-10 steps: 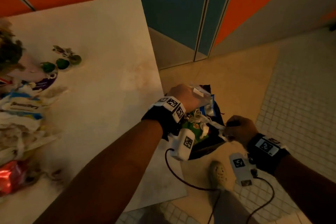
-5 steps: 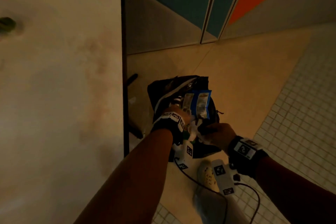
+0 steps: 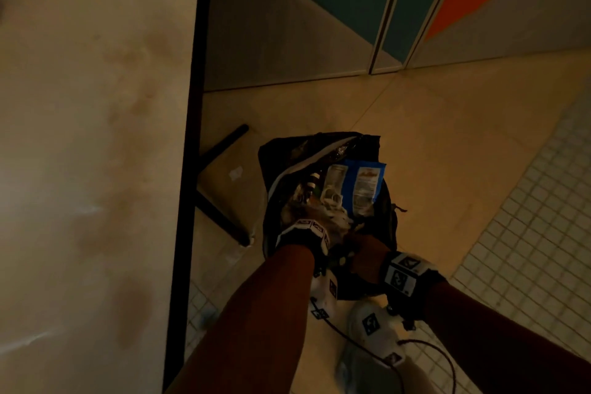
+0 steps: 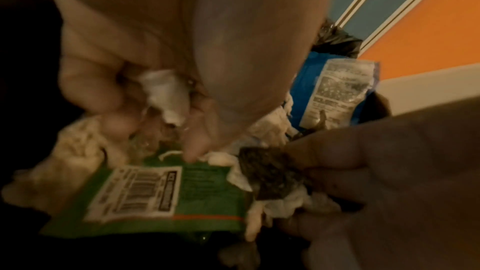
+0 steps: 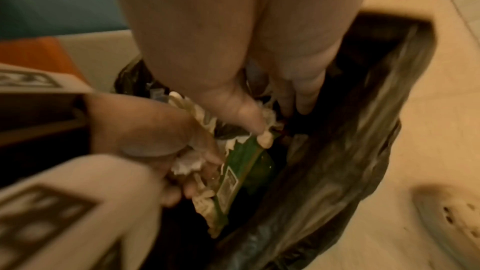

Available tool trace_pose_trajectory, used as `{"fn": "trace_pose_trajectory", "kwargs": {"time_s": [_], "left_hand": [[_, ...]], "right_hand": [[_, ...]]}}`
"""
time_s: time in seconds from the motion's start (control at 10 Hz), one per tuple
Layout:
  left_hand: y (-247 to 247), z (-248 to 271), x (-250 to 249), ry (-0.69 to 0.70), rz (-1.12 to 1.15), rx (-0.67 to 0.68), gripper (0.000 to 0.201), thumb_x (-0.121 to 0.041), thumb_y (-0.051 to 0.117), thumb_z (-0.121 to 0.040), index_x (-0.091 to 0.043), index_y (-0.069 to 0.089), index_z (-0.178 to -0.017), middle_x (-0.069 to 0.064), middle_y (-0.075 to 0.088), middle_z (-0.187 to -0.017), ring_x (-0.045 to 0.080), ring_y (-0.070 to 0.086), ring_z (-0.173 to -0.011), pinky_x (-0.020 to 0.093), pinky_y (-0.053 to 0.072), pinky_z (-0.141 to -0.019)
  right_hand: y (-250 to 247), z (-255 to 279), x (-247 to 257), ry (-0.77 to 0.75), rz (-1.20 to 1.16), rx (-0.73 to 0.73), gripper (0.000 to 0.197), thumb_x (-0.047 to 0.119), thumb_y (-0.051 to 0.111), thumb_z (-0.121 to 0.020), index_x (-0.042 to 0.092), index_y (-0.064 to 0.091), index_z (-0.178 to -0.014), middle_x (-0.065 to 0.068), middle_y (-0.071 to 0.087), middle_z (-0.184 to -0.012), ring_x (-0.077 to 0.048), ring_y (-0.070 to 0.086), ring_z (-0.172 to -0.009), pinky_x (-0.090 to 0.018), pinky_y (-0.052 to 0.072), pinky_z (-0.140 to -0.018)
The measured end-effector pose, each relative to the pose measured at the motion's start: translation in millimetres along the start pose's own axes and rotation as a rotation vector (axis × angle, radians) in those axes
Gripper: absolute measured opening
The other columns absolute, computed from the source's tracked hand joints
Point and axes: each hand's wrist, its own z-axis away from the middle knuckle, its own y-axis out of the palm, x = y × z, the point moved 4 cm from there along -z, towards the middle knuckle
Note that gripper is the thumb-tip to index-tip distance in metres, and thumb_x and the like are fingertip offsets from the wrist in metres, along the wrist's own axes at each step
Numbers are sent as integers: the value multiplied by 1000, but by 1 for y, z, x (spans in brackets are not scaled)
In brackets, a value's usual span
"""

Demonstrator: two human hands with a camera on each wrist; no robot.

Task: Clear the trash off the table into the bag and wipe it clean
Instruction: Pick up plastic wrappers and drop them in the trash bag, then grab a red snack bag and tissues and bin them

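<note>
A black trash bag [image 3: 323, 150] stands open on the floor beside the table [image 3: 96, 137]. A blue wrapper [image 3: 361, 185], a green wrapper [image 4: 166, 196] and crumpled tissue lie in its mouth. My left hand [image 3: 315, 221] reaches into the bag, fingers curled round a wad of white tissue [image 4: 163, 91]. My right hand [image 3: 364, 246] is close beside it at the near side of the bag. It pinches a dark crinkled fold [image 4: 267, 178], seemingly the bag's rim, along with some tissue. In the right wrist view its thumb [image 5: 249, 118] lies on tissue over the green wrapper [image 5: 241, 165].
The stained tabletop fills the left, ending in a dark edge [image 3: 195, 137]. A black table foot [image 3: 220, 150] runs on the floor just left of the bag. My shoe [image 5: 454, 219] is by the bag's near side. A blue and orange wall [image 3: 415, 9] is behind.
The head view has swung right and down, so the trash pile on the table has left the frame. Both hands have sunk lower into the bag's mouth and moved closer together.
</note>
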Motion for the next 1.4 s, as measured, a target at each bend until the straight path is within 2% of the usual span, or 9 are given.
{"fn": "trace_pose_trajectory", "kwargs": {"time_s": [0.2,0.3,0.4,0.5,0.6,0.7,0.8,1.0,1.4], "left_hand": [[-7,23,5,107,133,-146,64,-36,43,-99,-6,17,-150,23,21,-153,44,29,-135,38,45,-92],[-19,49,15,138,211,-255,69,-47,42,-97,-21,9,-152,17,14,-156,42,25,-138,55,33,-107],[-32,86,28,170,265,-310,77,-42,49,-95,-14,5,-153,18,10,-157,41,22,-140,55,30,-110],[-49,135,42,239,397,-378,60,-35,45,-99,-4,25,-147,15,30,-151,38,39,-130,44,37,-104],[-74,179,55,398,586,-525,23,-29,54,-94,-10,63,-103,13,63,-98,26,57,-75,31,42,-64],[-88,221,76,434,629,-668,32,-34,63,-83,-13,50,-62,3,49,-62,19,46,-56,26,38,-52],[-85,273,111,506,553,-826,26,-34,65,-82,-8,66,-83,4,65,-85,21,61,-74,28,48,-63],[-37,337,243,497,479,-989,30,-32,65,-85,-10,68,-104,7,65,-111,25,61,-102,33,51,-87],[64,369,495,254,680,-989,23,-35,68,-84,-14,67,-92,5,72,-88,20,70,-79,40,59,-77]], "right_hand": [[-21,23,8,6,-62,65,71,1,58,-89,17,25,-150,-10,32,-153,-32,45,-131,-32,46,-98],[-36,44,18,-1,-92,75,71,-2,55,-90,22,26,-149,-8,23,-157,-32,53,-111,-31,50,-79],[-51,73,29,6,-169,16,61,-3,54,-90,19,38,-145,-12,34,-151,-28,60,-91,-33,54,-73],[-70,109,46,7,-369,-96,36,-3,56,-90,5,58,-126,-18,57,-122,-38,61,-98,-43,56,-86],[-98,151,73,-46,-445,-197,21,-10,53,-89,8,64,-85,-15,60,-89,-29,56,-71,-33,52,-61],[-123,182,99,-111,-332,-315,22,-9,57,-87,10,65,-83,-20,65,-94,-39,61,-87,-45,54,-76],[-127,212,136,-179,-283,-415,16,-7,58,-87,7,66,-82,-19,66,-92,-41,62,-94,-51,54,-85],[-75,262,234,-412,-179,-439,10,3,63,-88,11,67,-83,-10,68,-84,-26,64,-74,-37,55,-71],[73,282,402,-562,24,-275,6,16,66,-89,13,66,-94,4,62,-89,-19,60,-78,-37,54,-74]]}}
